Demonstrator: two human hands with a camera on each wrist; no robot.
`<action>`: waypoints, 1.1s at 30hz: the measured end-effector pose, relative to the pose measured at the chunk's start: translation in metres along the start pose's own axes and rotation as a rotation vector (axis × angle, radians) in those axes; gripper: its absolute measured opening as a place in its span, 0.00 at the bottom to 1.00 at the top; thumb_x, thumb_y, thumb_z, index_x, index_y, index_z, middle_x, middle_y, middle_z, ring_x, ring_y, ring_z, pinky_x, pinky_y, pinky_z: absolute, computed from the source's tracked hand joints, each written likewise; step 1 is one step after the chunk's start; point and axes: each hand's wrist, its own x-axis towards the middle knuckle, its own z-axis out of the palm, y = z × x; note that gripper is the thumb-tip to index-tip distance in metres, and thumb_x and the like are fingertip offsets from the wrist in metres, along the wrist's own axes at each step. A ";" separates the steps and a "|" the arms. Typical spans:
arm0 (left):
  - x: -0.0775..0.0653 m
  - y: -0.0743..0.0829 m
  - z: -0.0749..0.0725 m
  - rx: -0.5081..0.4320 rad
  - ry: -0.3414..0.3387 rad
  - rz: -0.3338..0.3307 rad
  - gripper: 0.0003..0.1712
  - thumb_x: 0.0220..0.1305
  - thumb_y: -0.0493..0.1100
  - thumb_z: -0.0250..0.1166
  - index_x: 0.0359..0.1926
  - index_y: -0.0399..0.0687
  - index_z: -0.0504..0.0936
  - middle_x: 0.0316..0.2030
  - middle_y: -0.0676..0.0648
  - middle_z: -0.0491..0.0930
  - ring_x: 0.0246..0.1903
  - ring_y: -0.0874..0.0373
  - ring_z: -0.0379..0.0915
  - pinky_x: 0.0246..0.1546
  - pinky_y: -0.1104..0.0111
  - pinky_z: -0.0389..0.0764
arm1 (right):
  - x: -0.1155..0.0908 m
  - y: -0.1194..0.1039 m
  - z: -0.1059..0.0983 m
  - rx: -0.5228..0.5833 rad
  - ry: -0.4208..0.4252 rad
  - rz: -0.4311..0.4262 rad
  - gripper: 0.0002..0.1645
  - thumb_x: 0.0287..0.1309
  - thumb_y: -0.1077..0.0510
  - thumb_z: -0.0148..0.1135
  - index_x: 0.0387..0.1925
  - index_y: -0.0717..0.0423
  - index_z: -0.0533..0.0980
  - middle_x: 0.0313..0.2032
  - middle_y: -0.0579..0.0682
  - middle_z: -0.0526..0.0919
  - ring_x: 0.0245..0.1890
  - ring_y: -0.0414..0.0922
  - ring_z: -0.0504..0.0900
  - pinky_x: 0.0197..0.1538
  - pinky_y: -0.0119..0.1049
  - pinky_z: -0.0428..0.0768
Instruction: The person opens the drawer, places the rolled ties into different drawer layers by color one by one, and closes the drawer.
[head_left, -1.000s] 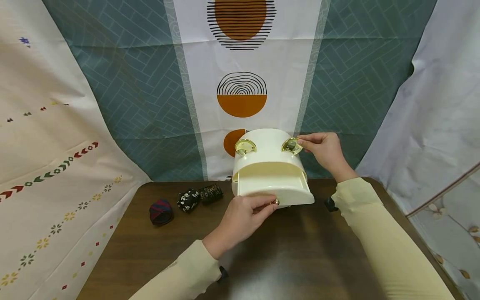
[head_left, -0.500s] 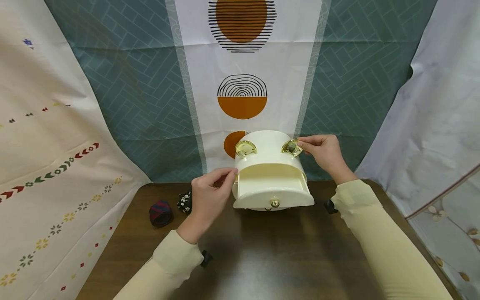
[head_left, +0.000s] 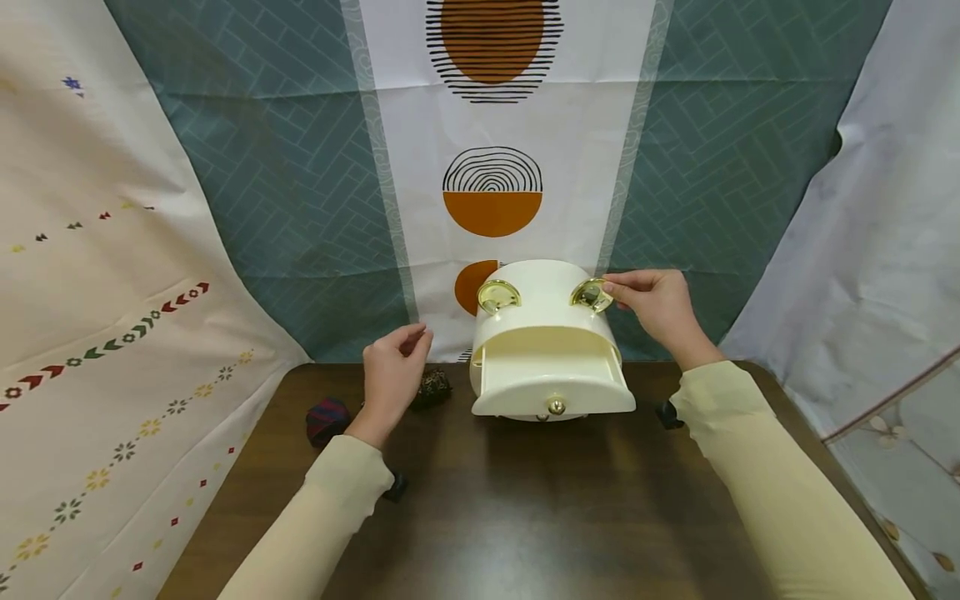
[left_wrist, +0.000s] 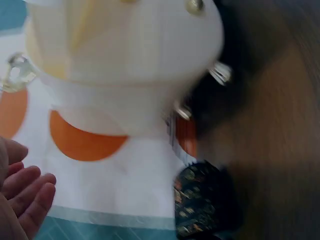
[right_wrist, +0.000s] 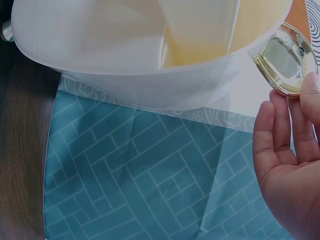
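Note:
A cream-white box [head_left: 545, 282] shaped like a twin-bell alarm clock stands at the back of the table, its front drawer [head_left: 553, 396] pulled out. A gold knob [head_left: 556, 406] is on the drawer front. My right hand [head_left: 660, 310] pinches the rim of the right gold bell [head_left: 592, 295] between thumb and fingers. The left gold bell [head_left: 498, 296] is untouched. My left hand [head_left: 393, 373] hovers left of the box, fingers loosely bent and holding nothing. Beyond it lies a dark patterned cloth roll [head_left: 432, 389]; a black-and-white roll is hidden behind the hand.
A red and blue striped cloth roll [head_left: 327, 422] lies at the table's left. The brown wooden table [head_left: 517, 517] meets a green and white patterned cloth [head_left: 315, 183] hanging behind. Light cloths hang on both sides.
My left hand has let go of the drawer knob and moved left, past the box's side to the cloth rolls. The right hand keeps its pinch on the bell.

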 end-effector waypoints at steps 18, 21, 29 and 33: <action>0.001 -0.029 0.048 0.402 -0.570 -0.231 0.28 0.59 0.49 0.65 0.58 0.41 0.73 0.53 0.40 0.78 0.47 0.45 0.77 0.44 0.55 0.79 | 0.003 0.001 -0.002 0.012 -0.011 0.004 0.23 0.49 0.40 0.66 0.43 0.49 0.84 0.39 0.43 0.86 0.42 0.48 0.83 0.38 0.28 0.82; 0.000 -0.030 0.053 0.425 -0.591 -0.225 0.18 0.60 0.48 0.65 0.46 0.43 0.78 0.42 0.42 0.81 0.38 0.49 0.78 0.35 0.59 0.78 | 0.002 0.001 -0.004 0.007 -0.004 -0.013 0.22 0.50 0.41 0.66 0.43 0.49 0.83 0.40 0.43 0.86 0.41 0.47 0.83 0.38 0.28 0.82; -0.004 -0.037 0.052 0.465 -0.639 -0.246 0.18 0.58 0.46 0.66 0.48 0.42 0.79 0.41 0.42 0.81 0.33 0.52 0.76 0.30 0.63 0.75 | 0.002 0.002 -0.003 -0.001 -0.004 -0.004 0.22 0.51 0.42 0.66 0.43 0.49 0.83 0.38 0.42 0.86 0.39 0.44 0.83 0.39 0.30 0.82; -0.003 -0.043 0.051 0.489 -0.624 -0.224 0.10 0.58 0.42 0.66 0.40 0.43 0.79 0.32 0.44 0.80 0.27 0.53 0.74 0.24 0.64 0.72 | 0.004 0.005 0.000 0.014 -0.007 -0.006 0.23 0.50 0.40 0.66 0.43 0.49 0.83 0.39 0.43 0.86 0.40 0.45 0.83 0.40 0.30 0.82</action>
